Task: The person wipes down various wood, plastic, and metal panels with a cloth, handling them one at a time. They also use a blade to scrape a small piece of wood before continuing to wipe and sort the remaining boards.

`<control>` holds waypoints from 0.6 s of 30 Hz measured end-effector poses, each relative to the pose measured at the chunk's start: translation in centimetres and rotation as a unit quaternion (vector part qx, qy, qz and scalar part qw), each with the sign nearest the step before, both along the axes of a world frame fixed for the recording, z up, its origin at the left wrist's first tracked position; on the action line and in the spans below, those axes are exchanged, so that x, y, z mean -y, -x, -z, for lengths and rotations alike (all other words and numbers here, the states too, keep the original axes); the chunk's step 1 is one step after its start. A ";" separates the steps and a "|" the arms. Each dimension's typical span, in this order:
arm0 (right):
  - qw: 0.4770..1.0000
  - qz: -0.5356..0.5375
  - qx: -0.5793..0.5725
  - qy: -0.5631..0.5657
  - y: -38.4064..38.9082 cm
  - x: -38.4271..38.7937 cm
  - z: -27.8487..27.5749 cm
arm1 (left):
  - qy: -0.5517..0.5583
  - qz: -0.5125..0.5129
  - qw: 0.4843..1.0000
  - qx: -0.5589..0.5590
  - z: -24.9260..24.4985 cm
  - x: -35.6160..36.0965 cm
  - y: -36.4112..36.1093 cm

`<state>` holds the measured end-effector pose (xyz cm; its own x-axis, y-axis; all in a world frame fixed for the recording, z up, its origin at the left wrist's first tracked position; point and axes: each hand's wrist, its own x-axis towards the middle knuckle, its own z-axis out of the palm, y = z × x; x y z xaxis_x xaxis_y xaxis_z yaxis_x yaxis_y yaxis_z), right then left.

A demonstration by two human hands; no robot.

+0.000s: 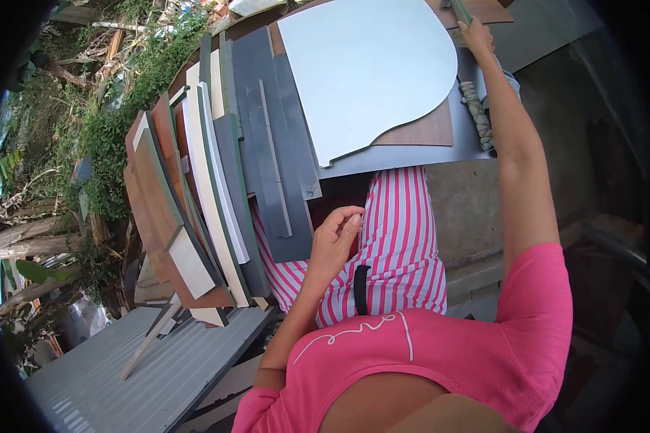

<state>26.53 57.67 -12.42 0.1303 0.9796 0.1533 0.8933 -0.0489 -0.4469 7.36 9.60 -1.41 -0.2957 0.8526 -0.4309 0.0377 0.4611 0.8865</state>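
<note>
My left hand (332,245) hovers above my lap, its fingers loosely curled and the thumb apart from them; nothing shows in it. Beside it lie long dark grey boards (274,144). Far out at the top right, my right hand (478,37) is closed around a narrow green piece (461,11), whose far end is cut off by the frame. A large white panel (372,68) with a curved, notched edge lies between my hands. Under it are a brown board (422,128) and a grey sheet (404,160). A twisted, wrapped bundle (475,115) rests near my right forearm.
At left stand several stacked strips and boards, brown (152,198), white (217,173) and green-edged. A corrugated metal sheet (137,368) lies below them with a thin wooden stick (148,343) on it. Plants (115,123) and logs (36,245) line the far left.
</note>
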 end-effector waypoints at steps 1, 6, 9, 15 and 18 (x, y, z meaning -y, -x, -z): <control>0.999 0.001 0.031 -0.038 0.0 0.9 -0.5 | -0.006 0.004 1.000 -0.013 0.3 -0.1 0.1; 0.976 -0.113 -0.035 -0.182 -1.4 7.9 -4.4 | -0.064 -0.051 0.989 -0.124 1.0 -1.8 0.7; 0.980 -0.174 -0.076 -0.061 -1.0 14.7 -7.2 | -0.048 -0.092 0.989 -0.101 1.5 -3.3 1.3; 0.974 -0.193 -0.025 0.114 1.0 20.5 -8.2 | -0.072 -0.174 0.980 0.057 0.9 -4.9 1.8; 0.979 -0.192 0.004 0.071 1.4 20.4 -6.6 | -0.099 -0.184 0.971 0.115 0.2 -5.5 1.5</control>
